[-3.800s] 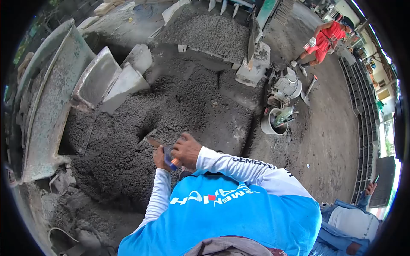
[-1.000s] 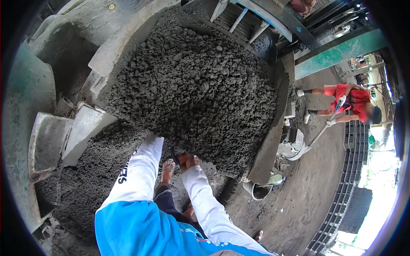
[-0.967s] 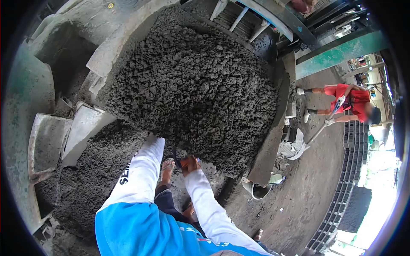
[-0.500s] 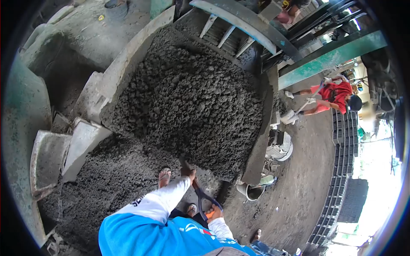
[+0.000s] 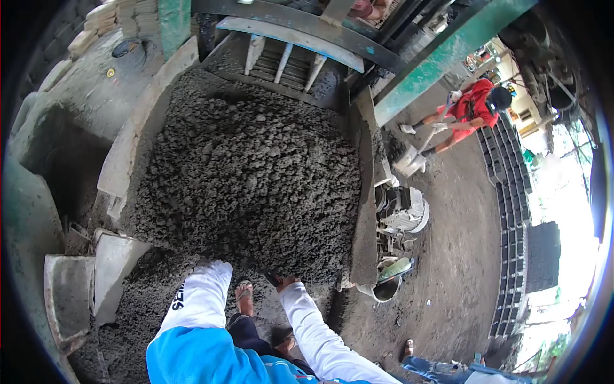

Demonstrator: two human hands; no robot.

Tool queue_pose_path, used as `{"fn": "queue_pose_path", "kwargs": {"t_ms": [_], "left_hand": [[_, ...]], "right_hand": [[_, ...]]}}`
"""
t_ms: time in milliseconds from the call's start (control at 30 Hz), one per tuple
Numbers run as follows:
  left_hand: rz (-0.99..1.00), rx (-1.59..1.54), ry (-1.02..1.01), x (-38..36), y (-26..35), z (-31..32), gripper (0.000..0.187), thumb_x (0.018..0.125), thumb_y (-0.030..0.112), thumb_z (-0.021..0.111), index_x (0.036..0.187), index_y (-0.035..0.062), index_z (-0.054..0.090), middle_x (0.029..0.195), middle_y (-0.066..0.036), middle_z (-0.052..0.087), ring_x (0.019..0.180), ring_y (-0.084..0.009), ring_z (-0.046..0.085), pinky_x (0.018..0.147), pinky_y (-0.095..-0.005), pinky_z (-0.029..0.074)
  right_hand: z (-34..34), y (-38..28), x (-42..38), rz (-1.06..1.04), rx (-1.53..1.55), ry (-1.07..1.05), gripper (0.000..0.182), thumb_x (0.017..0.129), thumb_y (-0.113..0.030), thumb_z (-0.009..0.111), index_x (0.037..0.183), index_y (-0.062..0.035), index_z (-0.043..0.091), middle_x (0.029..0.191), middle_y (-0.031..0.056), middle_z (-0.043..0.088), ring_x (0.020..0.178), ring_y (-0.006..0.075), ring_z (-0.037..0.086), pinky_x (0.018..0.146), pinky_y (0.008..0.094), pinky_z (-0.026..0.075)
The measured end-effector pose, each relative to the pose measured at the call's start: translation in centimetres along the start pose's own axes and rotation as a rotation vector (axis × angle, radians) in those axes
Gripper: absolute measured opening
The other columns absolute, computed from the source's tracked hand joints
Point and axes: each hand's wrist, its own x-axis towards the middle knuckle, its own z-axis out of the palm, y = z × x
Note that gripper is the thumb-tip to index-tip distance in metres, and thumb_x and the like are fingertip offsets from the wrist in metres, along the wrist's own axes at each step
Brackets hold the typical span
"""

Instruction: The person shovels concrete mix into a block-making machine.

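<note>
Hands reach low into the coarse dark-grey heap of damp concrete mix (image 5: 249, 173). The right hand (image 5: 281, 280) closes on a dark tool handle; the left hand's (image 5: 211, 264) grip cannot be told. The mix looks heavy and crumbly, best lifted by tool.

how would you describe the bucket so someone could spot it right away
Start at the big heap of dark, lumpy mix and follow the grey board along its right edge down to the near end. The bucket sits on the ground there, below the white motor: the only small round open container.
</note>
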Motion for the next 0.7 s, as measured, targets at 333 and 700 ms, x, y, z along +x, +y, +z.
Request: {"fn": "queue_pose_path", "kwargs": {"t_ms": [333,700], "left_hand": [[-0.072,0.023,-0.227,-1.1,-1.5,3.4,0.021,0.085,0.018,0.066,0.096,0.0079,0.051,0.082,-0.010,0.058,0.064,-0.0263,0.060,0.057,-0.0433,0.051],[-0.318,-0.371,-0.342,-18.6,-8.8,9.1,0.016,0.088,0.023,0.062,0.082,0.0109,0.053,0.070,-0.006,0.057,0.061,-0.0247,0.058,0.058,-0.0414,0.051]], "right_hand": [[3.4,6.4,-4.0,0.396,1.926,0.121,0.013,0.085,-0.016,0.068,0.083,-0.0121,0.056,0.066,0.0066,0.054,0.060,0.0238,0.056,0.060,0.0461,0.053],[-2.8,15.8,-23.5,0.080,1.555,0.193,0.019,0.083,-0.019,0.074,0.084,-0.0059,0.059,0.069,0.0073,0.057,0.064,0.0207,0.061,0.064,0.0456,0.057]]}}
